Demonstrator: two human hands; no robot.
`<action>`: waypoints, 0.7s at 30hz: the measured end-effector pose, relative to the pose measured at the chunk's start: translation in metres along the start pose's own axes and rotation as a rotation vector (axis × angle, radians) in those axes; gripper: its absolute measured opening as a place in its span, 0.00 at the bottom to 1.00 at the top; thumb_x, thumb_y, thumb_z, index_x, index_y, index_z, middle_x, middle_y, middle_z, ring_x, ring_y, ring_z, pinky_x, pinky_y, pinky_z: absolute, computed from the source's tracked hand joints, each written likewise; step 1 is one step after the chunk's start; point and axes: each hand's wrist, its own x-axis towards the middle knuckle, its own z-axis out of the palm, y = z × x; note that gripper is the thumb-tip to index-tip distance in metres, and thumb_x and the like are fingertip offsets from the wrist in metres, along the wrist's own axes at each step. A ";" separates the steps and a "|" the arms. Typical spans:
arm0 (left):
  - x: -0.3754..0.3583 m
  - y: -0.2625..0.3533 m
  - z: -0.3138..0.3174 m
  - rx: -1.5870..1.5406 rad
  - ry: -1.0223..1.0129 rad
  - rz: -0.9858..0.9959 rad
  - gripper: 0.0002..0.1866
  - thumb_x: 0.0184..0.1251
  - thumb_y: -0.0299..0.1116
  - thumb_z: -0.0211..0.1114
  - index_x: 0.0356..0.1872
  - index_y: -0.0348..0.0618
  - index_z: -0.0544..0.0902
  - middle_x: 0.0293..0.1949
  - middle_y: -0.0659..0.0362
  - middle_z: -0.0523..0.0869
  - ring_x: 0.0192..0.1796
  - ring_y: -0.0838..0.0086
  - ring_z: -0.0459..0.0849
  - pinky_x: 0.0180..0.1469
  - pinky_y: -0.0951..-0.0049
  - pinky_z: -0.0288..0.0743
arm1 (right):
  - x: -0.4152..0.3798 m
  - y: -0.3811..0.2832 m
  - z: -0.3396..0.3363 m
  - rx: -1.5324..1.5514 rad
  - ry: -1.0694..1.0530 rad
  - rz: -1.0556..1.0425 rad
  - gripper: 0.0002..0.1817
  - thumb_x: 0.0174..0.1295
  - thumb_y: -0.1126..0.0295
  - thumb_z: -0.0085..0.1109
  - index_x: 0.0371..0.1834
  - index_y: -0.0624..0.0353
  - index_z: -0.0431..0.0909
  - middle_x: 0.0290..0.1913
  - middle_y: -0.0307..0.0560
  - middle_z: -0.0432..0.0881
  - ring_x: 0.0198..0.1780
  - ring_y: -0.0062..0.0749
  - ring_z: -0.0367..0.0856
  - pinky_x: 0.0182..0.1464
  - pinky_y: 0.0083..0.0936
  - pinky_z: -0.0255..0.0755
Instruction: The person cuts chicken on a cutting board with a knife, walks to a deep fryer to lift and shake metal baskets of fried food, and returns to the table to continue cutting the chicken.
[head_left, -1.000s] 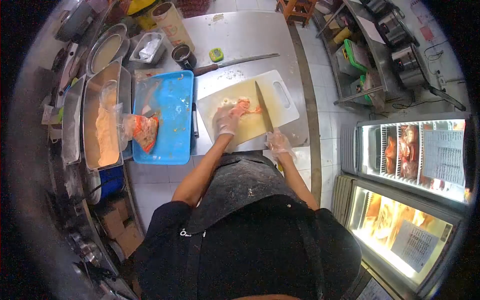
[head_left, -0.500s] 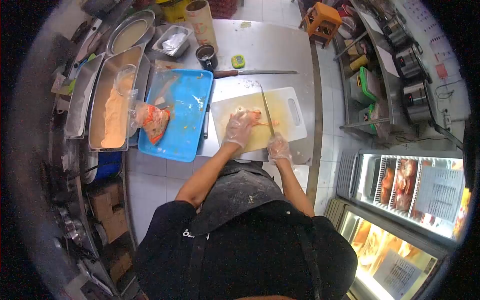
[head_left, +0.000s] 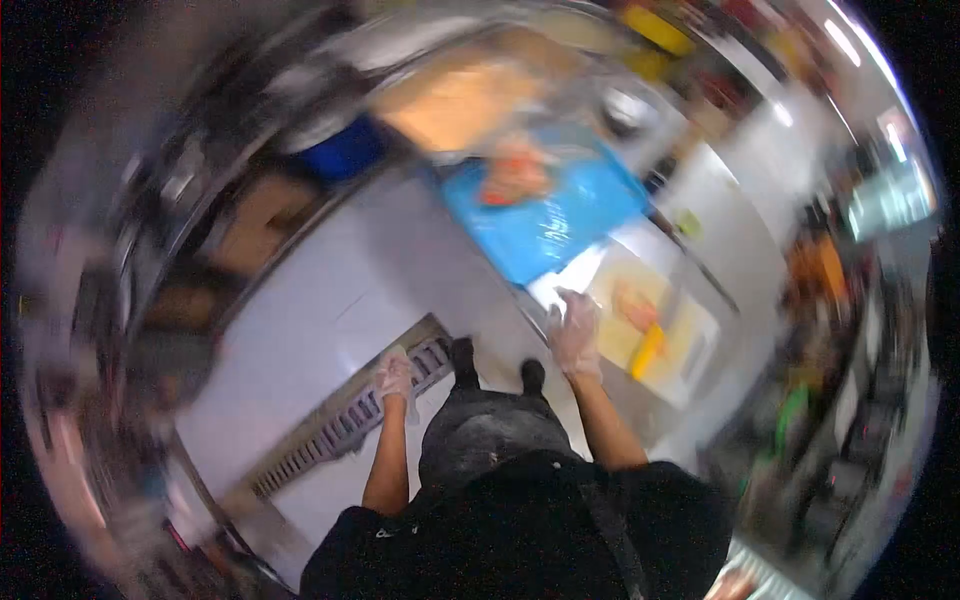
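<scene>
Motion blurs the view. My left hand (head_left: 395, 375), in a clear plastic glove, hangs above the floor, left of the table; its fingers are too smeared to read. My right hand (head_left: 575, 335), also gloved, is at the table's near edge beside the cutting board (head_left: 693, 350), fingers apart and nothing visible in it. Pinkish meat (head_left: 634, 306) lies on the board. A yellow handle-like thing (head_left: 649, 352) rests next to the meat. The blue tray (head_left: 545, 230) holds a bag with orange-red contents (head_left: 515, 172).
A metal pan of orange powder (head_left: 460, 105) stands beyond the tray. A long dark tool (head_left: 708, 272) lies past the board. Below my left hand is a floor drain grate (head_left: 345, 425). Brown boxes (head_left: 262, 222) sit under the counter at left.
The view has swung left. My left hand has left the meat and moved out over the floor. My right hand has let go of the knife and is now at the board's left side.
</scene>
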 end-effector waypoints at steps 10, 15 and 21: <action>-0.128 -0.028 -0.476 0.784 1.112 0.135 0.13 0.56 0.41 0.53 0.33 0.44 0.80 0.30 0.59 0.79 0.33 0.69 0.79 0.35 0.67 0.73 | -0.127 -0.265 0.304 -0.040 -1.002 -0.886 0.14 0.55 0.64 0.47 0.42 0.59 0.73 0.41 0.54 0.77 0.42 0.50 0.74 0.45 0.39 0.68; -0.210 -0.024 -0.565 1.572 1.049 -0.195 0.15 0.53 0.44 0.56 0.32 0.46 0.81 0.29 0.57 0.79 0.32 0.66 0.79 0.35 0.62 0.74 | -0.133 -0.216 0.542 -0.374 -1.263 -1.161 0.15 0.53 0.62 0.48 0.42 0.56 0.74 0.40 0.45 0.77 0.38 0.40 0.76 0.42 0.37 0.69; -0.152 0.095 -0.617 -0.489 0.956 0.587 0.11 0.57 0.36 0.55 0.38 0.44 0.78 0.26 0.57 0.80 0.25 0.66 0.78 0.25 0.69 0.74 | -0.135 -0.287 0.555 -0.659 -1.497 -0.951 0.12 0.53 0.62 0.50 0.36 0.56 0.75 0.36 0.45 0.78 0.36 0.40 0.76 0.38 0.36 0.69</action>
